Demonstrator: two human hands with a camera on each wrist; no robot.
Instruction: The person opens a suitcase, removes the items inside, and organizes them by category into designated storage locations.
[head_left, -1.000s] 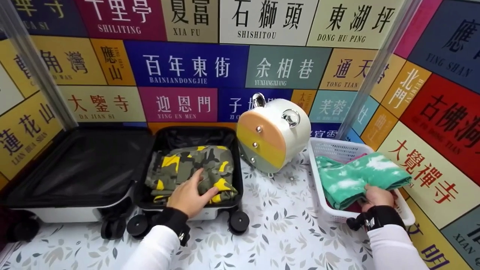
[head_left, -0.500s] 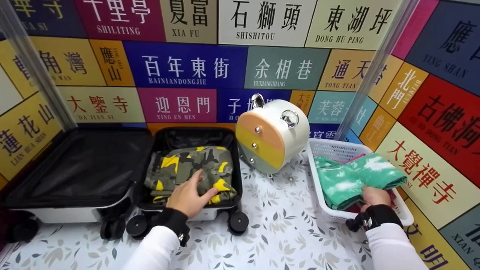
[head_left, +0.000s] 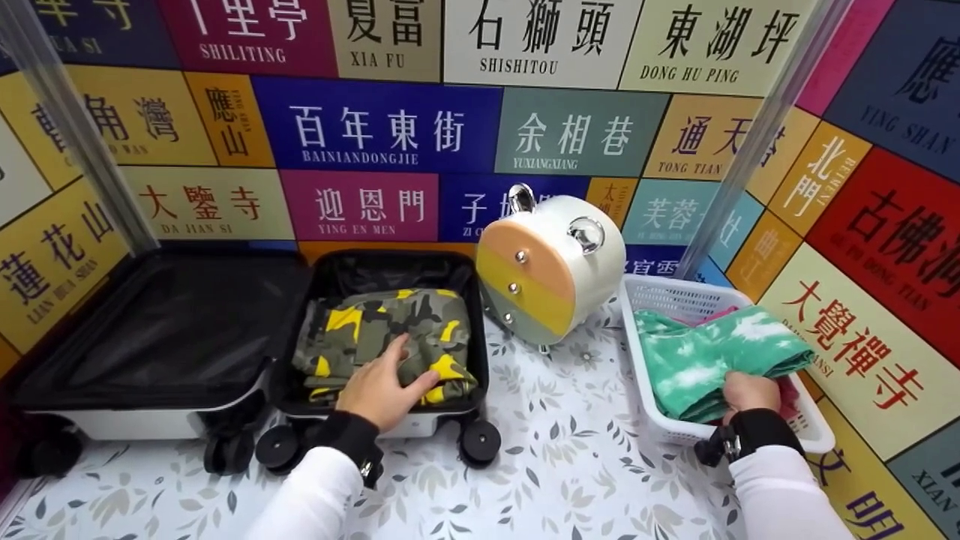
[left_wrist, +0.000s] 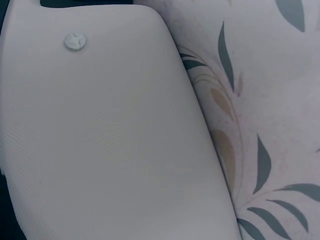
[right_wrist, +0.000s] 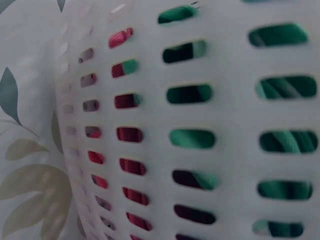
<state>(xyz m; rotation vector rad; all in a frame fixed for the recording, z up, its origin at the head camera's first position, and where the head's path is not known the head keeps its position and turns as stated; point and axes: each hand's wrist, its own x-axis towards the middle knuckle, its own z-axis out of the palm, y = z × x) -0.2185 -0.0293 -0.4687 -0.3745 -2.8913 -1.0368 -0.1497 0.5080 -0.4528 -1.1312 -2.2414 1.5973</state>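
Note:
In the head view my left hand [head_left: 381, 386] rests with spread fingers on folded camouflage clothing [head_left: 386, 330], grey-green with yellow patches. The clothing lies in the right half of an open suitcase [head_left: 480, 330]; in the left wrist view only the suitcase's pale outer shell [left_wrist: 120, 120] and the patterned cloth beside it show. At the right, my right hand [head_left: 752, 394] pinches the near edge of a folded green-and-white tie-dye garment [head_left: 697, 360] in a white plastic basket [head_left: 637, 345]. Through the slots of the basket wall [right_wrist: 150, 150], green and red fabric shows in the right wrist view.
The suitcase's other half [head_left: 165, 330], lined in black, lies open at the left. A round white case [head_left: 600, 255] with a striped face and chrome knobs stands between suitcase and basket. Sign-covered walls [head_left: 382, 127] close off the back and right. Leaf-patterned cloth [head_left: 555, 450] lies underneath.
My right hand has shifted slightly left with the green garment's edge, and the garment's right end sits a little further left. The left hand stays on the camouflage clothing.

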